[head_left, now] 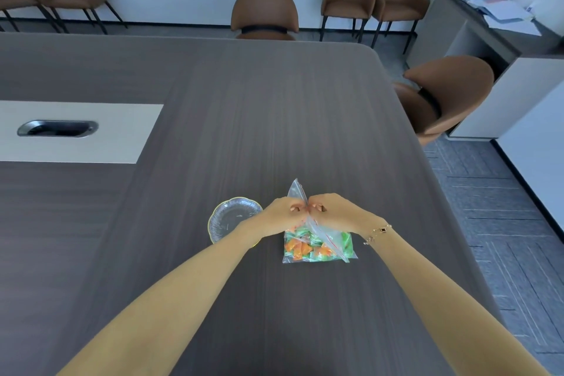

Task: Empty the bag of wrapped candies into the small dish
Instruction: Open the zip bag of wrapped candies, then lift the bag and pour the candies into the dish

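A clear zip bag (319, 246) of orange and green wrapped candies lies on the dark table, its top edge lifted. My left hand (282, 214) and my right hand (334, 210) meet over it, each pinching one side of the bag's zip strip, fingertips almost touching. Just left of the bag stands a small clear glass dish (227, 217) with a scalloped rim; nothing shows inside it, and my left wrist covers its right edge.
The dark wooden table (244, 119) has a pale inset with a cable slot (58, 128) at the far left. Brown chairs (264, 14) stand beyond the far edge and one (442, 98) at the right edge. A cabinet with papers (500, 9) stands at the back right.
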